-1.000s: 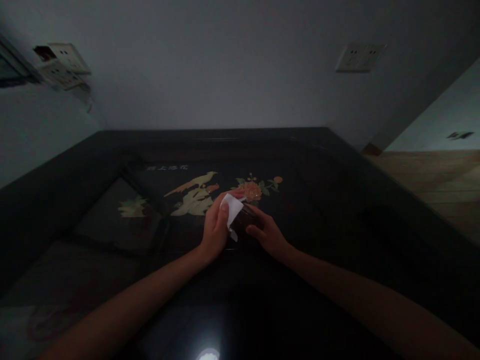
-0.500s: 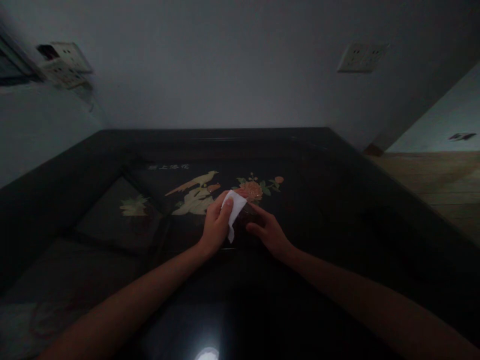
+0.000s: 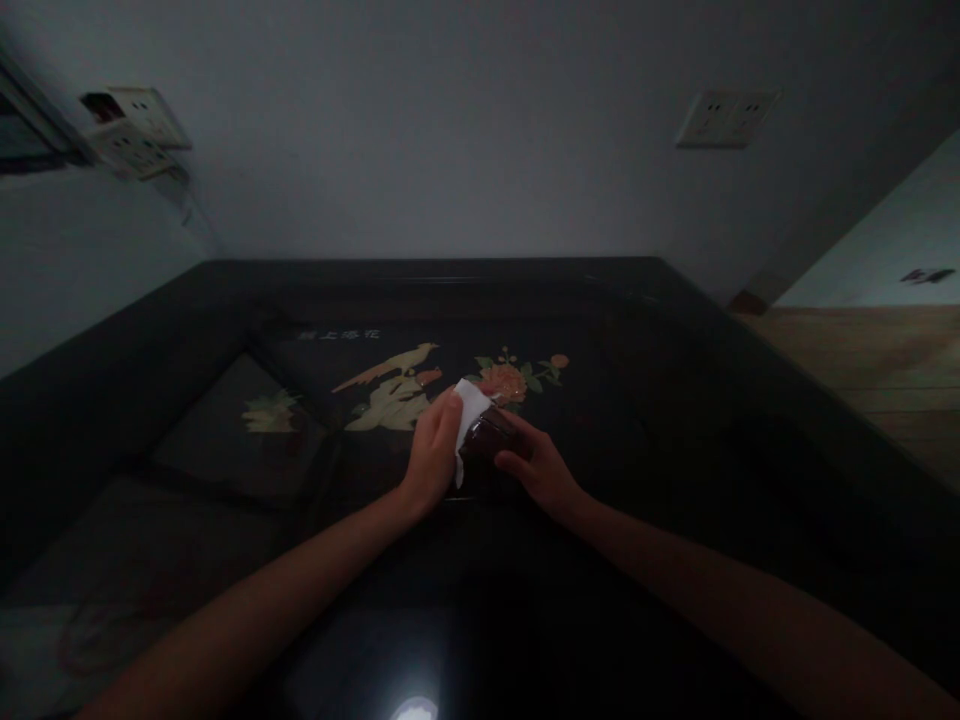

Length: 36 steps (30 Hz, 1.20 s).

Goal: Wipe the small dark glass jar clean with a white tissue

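At the middle of the dark, shiny tabletop (image 3: 675, 420), my right hand (image 3: 546, 472) is closed round a glossy dark-brown object (image 3: 491, 432) from four o'clock. My left hand (image 3: 435, 445), at nine o'clock, grips a white tissue (image 3: 469, 402) against it. Fingers and tissue hide parts of the object; I can't make out its full shape. The tissue trails a ragged tail towards six o'clock.

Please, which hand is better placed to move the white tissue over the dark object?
Probably the left hand: it holds the white tissue right by the dark object, while the right hand grips that object's other side.
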Each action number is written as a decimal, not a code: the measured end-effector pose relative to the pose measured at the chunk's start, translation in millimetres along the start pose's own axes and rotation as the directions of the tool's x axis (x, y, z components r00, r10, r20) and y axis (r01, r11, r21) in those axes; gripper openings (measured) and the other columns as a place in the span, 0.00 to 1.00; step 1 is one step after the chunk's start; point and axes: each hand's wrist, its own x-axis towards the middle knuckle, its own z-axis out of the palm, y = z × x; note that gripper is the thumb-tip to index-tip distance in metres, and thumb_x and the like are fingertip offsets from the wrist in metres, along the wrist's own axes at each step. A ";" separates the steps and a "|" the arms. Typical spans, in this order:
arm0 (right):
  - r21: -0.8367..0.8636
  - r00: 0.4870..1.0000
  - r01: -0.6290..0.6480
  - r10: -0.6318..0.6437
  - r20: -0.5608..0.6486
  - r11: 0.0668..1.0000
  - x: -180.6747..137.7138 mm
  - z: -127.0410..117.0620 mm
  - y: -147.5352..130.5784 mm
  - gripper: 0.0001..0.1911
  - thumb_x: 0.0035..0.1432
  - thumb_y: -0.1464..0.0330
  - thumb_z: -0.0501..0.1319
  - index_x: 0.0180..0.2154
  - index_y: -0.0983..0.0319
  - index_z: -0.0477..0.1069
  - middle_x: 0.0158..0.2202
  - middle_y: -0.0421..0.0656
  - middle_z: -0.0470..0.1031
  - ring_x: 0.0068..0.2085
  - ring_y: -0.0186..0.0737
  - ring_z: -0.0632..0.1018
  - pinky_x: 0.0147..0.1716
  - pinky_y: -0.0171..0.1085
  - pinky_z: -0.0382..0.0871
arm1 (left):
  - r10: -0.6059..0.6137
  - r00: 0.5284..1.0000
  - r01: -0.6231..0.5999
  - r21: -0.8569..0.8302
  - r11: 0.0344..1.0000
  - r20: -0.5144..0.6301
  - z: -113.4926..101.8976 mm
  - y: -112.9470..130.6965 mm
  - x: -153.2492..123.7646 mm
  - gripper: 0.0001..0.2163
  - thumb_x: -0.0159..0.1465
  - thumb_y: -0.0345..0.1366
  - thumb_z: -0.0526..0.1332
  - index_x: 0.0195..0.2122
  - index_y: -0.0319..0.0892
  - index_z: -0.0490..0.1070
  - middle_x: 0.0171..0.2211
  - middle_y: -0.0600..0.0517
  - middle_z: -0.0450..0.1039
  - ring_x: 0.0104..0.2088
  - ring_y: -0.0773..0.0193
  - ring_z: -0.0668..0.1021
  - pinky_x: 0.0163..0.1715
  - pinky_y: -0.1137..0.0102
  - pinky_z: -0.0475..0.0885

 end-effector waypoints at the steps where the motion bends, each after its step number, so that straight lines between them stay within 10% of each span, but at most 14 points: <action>1: -0.004 1.000 -0.005 0.005 -0.004 1.000 0.0 -0.1 0.1 0.31 0.45 0.54 0.68 0.50 0.58 0.69 0.45 0.44 0.76 0.47 0.47 0.75 0.48 0.44 0.68 | 0.118 0.992 -0.122 0.108 0.987 0.042 -1.9 0.6 -0.5 0.17 0.64 0.46 0.52 0.40 0.41 0.76 0.45 0.45 0.76 0.49 0.54 0.75 0.54 0.61 0.64; 6: -0.066 0.998 -0.030 0.027 -0.053 0.997 -0.3 0.3 0.3 0.26 0.46 0.56 0.68 0.46 0.61 0.70 0.39 0.42 0.76 0.40 0.43 0.76 0.42 0.40 0.69 | 0.461 0.813 -0.575 0.364 0.733 0.355 -11.7 -3.6 4.1 0.14 0.64 0.35 0.52 0.47 0.43 0.73 0.50 0.44 0.74 0.54 0.56 0.71 0.59 0.57 0.58; 10: -0.090 0.997 -0.042 0.036 -0.070 0.995 0.4 0.9 -0.2 0.24 0.47 0.57 0.68 0.43 0.62 0.71 0.37 0.41 0.77 0.38 0.42 0.76 0.40 0.39 0.69 | 0.475 0.774 -0.625 0.382 0.681 0.418 -13.5 -6.1 6.3 0.14 0.65 0.35 0.52 0.46 0.43 0.74 0.49 0.45 0.75 0.53 0.57 0.72 0.59 0.57 0.58; 17: -0.052 0.997 -0.027 0.023 -0.070 0.998 2.1 -1.6 3.9 0.29 0.46 0.53 0.67 0.48 0.60 0.71 0.44 0.45 0.77 0.46 0.47 0.76 0.49 0.45 0.67 | 0.091 0.989 -0.108 0.151 0.983 0.118 -6.5 -7.2 8.2 0.19 0.65 0.47 0.51 0.43 0.39 0.75 0.41 0.45 0.76 0.42 0.56 0.76 0.44 0.65 0.69; 21: -0.059 0.997 -0.026 0.022 -0.076 0.998 1.2 -3.2 4.9 0.30 0.47 0.52 0.67 0.49 0.59 0.71 0.46 0.46 0.77 0.48 0.49 0.76 0.50 0.47 0.67 | -0.332 0.942 0.335 -0.204 0.920 0.049 -3.4 -19.1 17.4 0.19 0.60 0.48 0.57 0.38 0.36 0.75 0.30 0.48 0.76 0.29 0.61 0.76 0.31 0.70 0.70; 25: -0.066 0.999 -0.021 0.017 -0.051 0.998 0.5 -3.5 2.2 0.31 0.47 0.52 0.67 0.50 0.59 0.70 0.48 0.47 0.76 0.49 0.49 0.75 0.50 0.46 0.67 | -0.453 0.891 0.440 -0.317 0.840 0.036 -0.9 -21.4 18.1 0.17 0.61 0.46 0.56 0.37 0.36 0.74 0.29 0.48 0.76 0.29 0.62 0.76 0.33 0.69 0.71; 30: -0.070 0.999 -0.014 0.011 -0.041 0.997 0.4 -3.2 2.9 0.31 0.45 0.52 0.68 0.49 0.60 0.70 0.44 0.45 0.77 0.46 0.48 0.76 0.48 0.45 0.68 | 0.028 0.998 -0.038 0.179 0.983 0.057 -3.3 -4.9 4.4 0.20 0.67 0.45 0.48 0.42 0.37 0.73 0.39 0.44 0.76 0.39 0.57 0.77 0.41 0.64 0.70; 36: -0.087 0.997 -0.003 -0.004 -0.074 0.996 -0.1 -1.5 6.3 0.25 0.45 0.56 0.69 0.43 0.61 0.71 0.36 0.41 0.76 0.37 0.41 0.75 0.39 0.38 0.68 | 0.518 0.733 -0.680 0.481 0.554 0.440 -11.0 -3.6 5.3 0.14 0.67 0.34 0.48 0.48 0.39 0.69 0.47 0.43 0.74 0.53 0.57 0.72 0.54 0.59 0.65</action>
